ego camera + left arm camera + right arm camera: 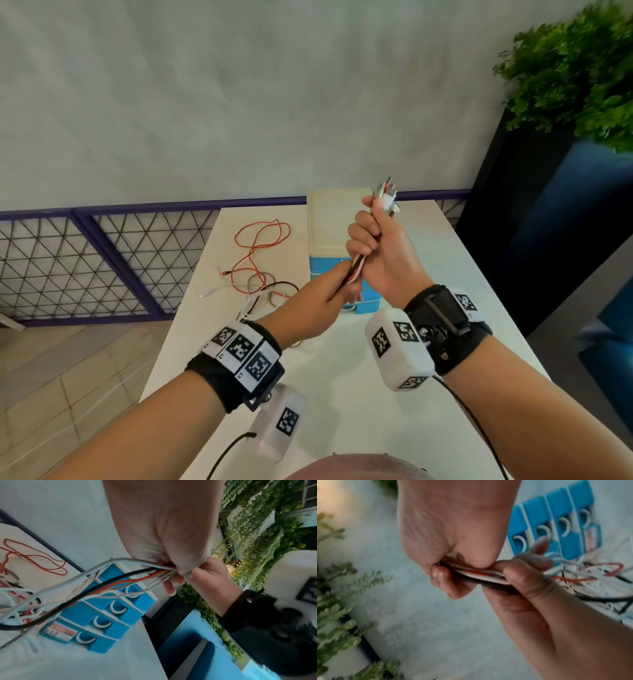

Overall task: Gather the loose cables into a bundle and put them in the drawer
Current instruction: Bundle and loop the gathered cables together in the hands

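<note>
My right hand [364, 240] grips a bunch of cable ends upright above the white table [342, 377], with the plugs [387, 198] sticking out above the fist. Just below it my left hand [344, 284] pinches the same cables [354, 270], which are white, black, red and braided. In the left wrist view the strands [102, 585] trail down from my left hand [178, 566] to a tangle on the table. A red cable [260, 246] loops loose behind that tangle [263, 291]. The small blue drawer unit [329, 233] stands behind my hands, its drawers [106, 620] all shut.
A wire mesh railing [85, 267] runs along the table's far left side. A dark planter with green foliage [575, 75] stands at the right. Tiled floor [68, 394] lies to the left of the table.
</note>
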The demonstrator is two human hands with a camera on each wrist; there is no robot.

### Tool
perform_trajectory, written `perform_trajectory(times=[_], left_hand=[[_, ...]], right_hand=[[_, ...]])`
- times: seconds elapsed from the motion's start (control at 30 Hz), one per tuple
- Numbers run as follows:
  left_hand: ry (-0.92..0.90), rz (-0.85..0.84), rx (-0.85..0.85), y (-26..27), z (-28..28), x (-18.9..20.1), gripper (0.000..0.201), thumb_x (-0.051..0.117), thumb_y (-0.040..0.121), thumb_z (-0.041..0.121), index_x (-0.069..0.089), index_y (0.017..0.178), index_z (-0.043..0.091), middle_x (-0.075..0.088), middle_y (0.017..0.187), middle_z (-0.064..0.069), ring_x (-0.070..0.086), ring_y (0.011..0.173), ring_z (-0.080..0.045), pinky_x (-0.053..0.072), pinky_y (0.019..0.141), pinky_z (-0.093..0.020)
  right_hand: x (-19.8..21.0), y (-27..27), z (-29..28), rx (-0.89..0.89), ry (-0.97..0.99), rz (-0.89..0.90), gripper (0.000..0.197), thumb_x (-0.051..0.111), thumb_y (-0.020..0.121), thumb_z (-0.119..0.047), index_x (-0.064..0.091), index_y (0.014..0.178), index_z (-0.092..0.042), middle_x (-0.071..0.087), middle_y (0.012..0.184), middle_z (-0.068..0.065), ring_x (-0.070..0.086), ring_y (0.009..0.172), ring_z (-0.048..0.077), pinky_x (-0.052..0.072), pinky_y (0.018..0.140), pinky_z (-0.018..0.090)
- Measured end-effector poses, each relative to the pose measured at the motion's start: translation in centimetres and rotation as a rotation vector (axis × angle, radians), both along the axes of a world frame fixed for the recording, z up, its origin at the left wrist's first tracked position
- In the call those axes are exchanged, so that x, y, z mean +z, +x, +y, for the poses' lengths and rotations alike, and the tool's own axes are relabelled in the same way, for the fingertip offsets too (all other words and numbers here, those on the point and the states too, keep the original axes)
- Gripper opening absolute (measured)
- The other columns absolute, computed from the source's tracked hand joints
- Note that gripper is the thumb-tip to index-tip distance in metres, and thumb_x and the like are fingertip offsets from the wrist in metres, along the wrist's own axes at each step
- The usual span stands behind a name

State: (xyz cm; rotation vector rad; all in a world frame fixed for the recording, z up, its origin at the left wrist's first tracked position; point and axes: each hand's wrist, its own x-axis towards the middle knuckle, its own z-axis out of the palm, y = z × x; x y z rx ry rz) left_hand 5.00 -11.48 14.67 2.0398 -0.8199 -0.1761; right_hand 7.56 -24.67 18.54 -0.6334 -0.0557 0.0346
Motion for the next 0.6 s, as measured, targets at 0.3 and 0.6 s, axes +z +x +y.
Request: perform_trajectory(times=[0.3,0.6], left_hand=[[-0.037,0.134,0.041,-0.1,1.3,-0.5,0.04,0.035,0.094,0.055,0.051,0.109,0.021,0.059,0.087,0.007,0.057,0.075,-0.006,0.048,0.073,-0.024],[-0.227,0.027,0.238,3.4,0.9,5.5,0.051,0.061,0.09,0.032,0.036,0.134,0.03,0.059,0.119,0.008,0.06,0.102,0.0,0.048,0.087,-0.015]], right_hand=[[-0.6,-0.6,0.7,0.054,-0.349,0.031,0.015,0.039,0.103,-0.03,0.049,0.098,-0.019,0.03,0.059,-0.005,0.023,0.042,0.004,0.02,0.033,0.015],[-1.3,-2.4,2.2,0.191,-0.913,-0.042,0.018,0.033,0.104,-0.017,0.039,0.087,-0.016,0.037,0.056,-0.006,0.025,0.041,0.005,0.021,0.038,0.019]])
